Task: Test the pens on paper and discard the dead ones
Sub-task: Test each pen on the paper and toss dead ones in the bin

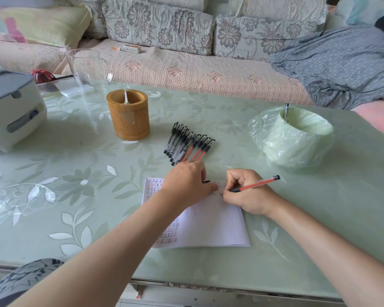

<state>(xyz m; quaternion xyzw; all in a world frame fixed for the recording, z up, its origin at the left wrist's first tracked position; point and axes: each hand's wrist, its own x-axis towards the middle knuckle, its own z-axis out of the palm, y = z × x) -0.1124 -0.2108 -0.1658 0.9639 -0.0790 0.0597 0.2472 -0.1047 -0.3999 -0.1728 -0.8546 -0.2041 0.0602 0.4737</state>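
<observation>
My right hand (246,193) grips a red pen (256,185) with its tip down on the white paper (217,229), near the sheet's top edge. My left hand (186,182) lies on the paper and holds a small black pen cap (206,181) between its fingers. Rows of written marks cover the sheet's left side. Several capped pens (189,146), black and red, lie side by side just beyond my left hand. A small bin lined with a green bag (293,140) stands at the right with one pen (287,111) sticking out.
A bamboo pen holder (129,115) stands left of the pens with one pen inside. A clear glass jug (89,67) and a white appliance (11,109) sit at the far left. A sofa with cushions and a grey cloth (341,63) runs behind the table.
</observation>
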